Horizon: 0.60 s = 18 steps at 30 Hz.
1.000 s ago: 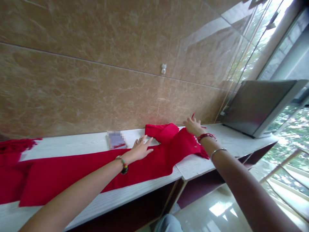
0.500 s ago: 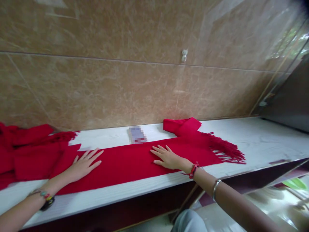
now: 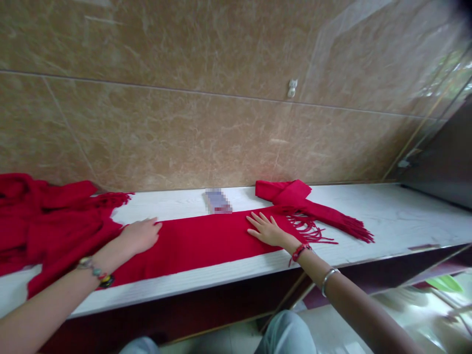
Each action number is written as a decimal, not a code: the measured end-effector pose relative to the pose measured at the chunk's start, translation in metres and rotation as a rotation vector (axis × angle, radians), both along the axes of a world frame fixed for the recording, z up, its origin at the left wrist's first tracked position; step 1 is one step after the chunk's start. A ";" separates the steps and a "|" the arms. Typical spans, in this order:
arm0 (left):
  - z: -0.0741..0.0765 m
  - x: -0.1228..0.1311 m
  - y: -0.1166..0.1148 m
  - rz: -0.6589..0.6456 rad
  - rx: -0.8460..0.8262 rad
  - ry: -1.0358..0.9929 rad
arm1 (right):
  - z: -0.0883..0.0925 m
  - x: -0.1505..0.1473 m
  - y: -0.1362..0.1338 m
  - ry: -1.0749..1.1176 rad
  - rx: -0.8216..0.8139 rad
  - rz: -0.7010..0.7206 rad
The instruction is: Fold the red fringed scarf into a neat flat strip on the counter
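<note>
A long red scarf (image 3: 206, 241) lies stretched along a white countertop (image 3: 398, 216). My right hand (image 3: 267, 230) lies flat on it, fingers spread, just left of its fringed end (image 3: 313, 227). My left hand (image 3: 140, 235) rests on the scarf's left part with its fingers curled down onto the cloth. A second red scarf (image 3: 317, 209) with a fringe runs behind the right hand. Bunched red cloth (image 3: 44, 216) is piled at the far left.
A small blurred card-like thing (image 3: 218, 200) lies near the wall behind the scarf. A brown marble wall (image 3: 221, 128) backs the counter, with a small white hook (image 3: 292, 88) on it. A dark appliance (image 3: 442, 167) stands at the right end.
My left hand has curled its fingers on the scarf. My right hand has slid right to the fringe, which now lies bunched beside it. The view has shifted slightly.
</note>
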<state>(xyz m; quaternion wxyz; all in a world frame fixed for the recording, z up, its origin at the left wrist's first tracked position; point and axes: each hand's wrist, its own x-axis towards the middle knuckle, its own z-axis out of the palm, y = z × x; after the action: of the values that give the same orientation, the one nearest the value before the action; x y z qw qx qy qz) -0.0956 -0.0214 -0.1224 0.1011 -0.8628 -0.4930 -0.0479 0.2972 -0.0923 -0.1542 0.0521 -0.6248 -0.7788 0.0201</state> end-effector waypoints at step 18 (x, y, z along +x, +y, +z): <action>-0.034 0.059 -0.021 -0.458 -0.247 -0.003 | -0.011 0.035 -0.044 -0.091 0.063 -0.059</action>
<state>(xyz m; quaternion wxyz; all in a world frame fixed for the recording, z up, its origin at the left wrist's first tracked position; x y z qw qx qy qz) -0.0363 -0.0420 -0.1563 -0.0193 -0.9576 -0.2871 -0.0101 0.3323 -0.1363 -0.1655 0.0369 -0.6456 -0.7620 -0.0342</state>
